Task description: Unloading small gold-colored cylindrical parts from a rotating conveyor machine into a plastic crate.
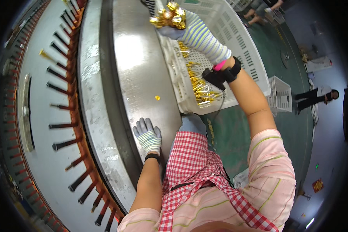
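Note:
My left hand, in a grey-palmed striped knit glove, lies flat on the metal table with its fingers stretched out, holding nothing. My right hand, gloved the same way, reaches to the far side and is closed around a bunch of shiny gold pieces with rounded ends. The bunch is held near the inner edge of a white perforated crate. Inside the crate lie many slim gold-and-silver sticks. One small gold piece sits on the table beyond my left hand.
Left of the table runs a curved line of dark-tipped spindles on an orange-brown track; one spindle carries a gold piece. Another white crate stands on the green floor at right. A person is farther off, another at the top right.

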`<action>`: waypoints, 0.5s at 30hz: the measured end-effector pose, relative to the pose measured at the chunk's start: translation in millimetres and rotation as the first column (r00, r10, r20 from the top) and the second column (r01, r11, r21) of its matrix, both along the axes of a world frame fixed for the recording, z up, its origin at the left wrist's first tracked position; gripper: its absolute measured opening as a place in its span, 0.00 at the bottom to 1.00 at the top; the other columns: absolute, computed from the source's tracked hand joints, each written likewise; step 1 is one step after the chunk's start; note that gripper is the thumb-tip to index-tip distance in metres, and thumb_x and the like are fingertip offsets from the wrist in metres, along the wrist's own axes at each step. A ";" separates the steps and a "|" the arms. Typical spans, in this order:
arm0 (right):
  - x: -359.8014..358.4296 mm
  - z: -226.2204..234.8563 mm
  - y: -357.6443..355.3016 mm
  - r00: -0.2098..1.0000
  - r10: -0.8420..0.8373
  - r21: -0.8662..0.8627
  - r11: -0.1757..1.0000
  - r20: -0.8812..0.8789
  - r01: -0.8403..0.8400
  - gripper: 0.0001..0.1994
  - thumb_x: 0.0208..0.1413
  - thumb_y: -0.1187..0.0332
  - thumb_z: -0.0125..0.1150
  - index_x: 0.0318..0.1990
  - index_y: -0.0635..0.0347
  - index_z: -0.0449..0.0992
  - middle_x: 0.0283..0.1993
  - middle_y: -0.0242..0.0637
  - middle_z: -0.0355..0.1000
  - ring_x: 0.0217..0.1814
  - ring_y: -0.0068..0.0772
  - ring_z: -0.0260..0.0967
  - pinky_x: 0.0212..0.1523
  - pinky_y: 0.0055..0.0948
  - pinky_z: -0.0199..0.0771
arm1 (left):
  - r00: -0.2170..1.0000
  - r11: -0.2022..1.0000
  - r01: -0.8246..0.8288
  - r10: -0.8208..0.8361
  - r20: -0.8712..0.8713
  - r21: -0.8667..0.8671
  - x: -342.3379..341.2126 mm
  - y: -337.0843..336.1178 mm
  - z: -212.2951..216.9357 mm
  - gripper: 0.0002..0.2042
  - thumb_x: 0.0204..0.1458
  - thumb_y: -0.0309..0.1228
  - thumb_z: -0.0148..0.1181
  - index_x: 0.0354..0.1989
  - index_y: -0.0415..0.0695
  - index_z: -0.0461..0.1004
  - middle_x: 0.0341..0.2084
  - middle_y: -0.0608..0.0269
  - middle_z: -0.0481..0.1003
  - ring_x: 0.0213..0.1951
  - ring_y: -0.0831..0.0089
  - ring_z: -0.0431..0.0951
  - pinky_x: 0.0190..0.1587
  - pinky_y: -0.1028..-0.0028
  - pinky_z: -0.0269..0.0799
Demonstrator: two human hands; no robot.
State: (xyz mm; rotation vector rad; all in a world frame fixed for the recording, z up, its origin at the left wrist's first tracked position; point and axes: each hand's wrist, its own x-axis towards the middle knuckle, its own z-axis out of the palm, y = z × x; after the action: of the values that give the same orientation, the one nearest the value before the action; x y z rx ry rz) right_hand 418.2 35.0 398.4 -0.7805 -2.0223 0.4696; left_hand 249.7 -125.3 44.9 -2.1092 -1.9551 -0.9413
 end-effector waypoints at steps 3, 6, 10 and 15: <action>121.6 -42.0 54.1 0.849 -0.376 0.012 0.916 0.371 0.400 0.23 0.47 0.63 0.65 0.51 0.58 0.70 0.44 0.47 0.74 0.45 0.40 0.73 0.48 0.33 0.72 | 0.999 1.000 0.012 -0.013 -0.041 -0.024 14.3 9.8 18.4 0.23 0.42 0.35 0.55 0.49 0.39 0.68 0.51 0.46 0.65 0.55 0.51 0.62 0.61 0.50 0.49; 207.8 -127.0 86.5 0.512 -0.400 -0.010 0.781 0.760 0.624 0.23 0.48 0.69 0.58 0.55 0.55 0.68 0.47 0.50 0.73 0.48 0.50 0.71 0.48 0.38 0.71 | 0.997 0.995 0.048 -0.053 -0.059 -0.089 26.1 20.1 14.6 0.23 0.41 0.34 0.55 0.48 0.38 0.67 0.49 0.46 0.65 0.55 0.51 0.61 0.61 0.50 0.50; 223.7 -222.8 104.5 0.220 0.060 -0.189 0.752 0.974 0.632 0.21 0.50 0.75 0.51 0.54 0.54 0.68 0.48 0.49 0.72 0.50 0.49 0.70 0.48 0.40 0.72 | 0.993 0.984 0.053 -0.070 -0.098 -0.172 11.7 36.0 13.2 0.24 0.40 0.34 0.55 0.48 0.38 0.66 0.49 0.46 0.64 0.55 0.51 0.61 0.60 0.50 0.50; 207.4 -296.3 140.3 0.240 0.018 -0.178 0.726 0.971 0.664 0.18 0.51 0.77 0.50 0.51 0.57 0.70 0.45 0.47 0.74 0.48 0.48 0.72 0.46 0.42 0.72 | 0.991 0.971 0.056 -0.083 -0.109 -0.231 -19.3 45.0 2.1 0.26 0.42 0.35 0.54 0.51 0.38 0.65 0.53 0.46 0.62 0.56 0.48 0.60 0.61 0.48 0.48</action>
State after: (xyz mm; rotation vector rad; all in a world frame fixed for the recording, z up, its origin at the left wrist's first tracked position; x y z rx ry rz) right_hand 625.5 175.4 102.1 -2.3501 -2.6176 0.3618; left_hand 230.5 -80.3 46.9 -2.3085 -2.0263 -0.6105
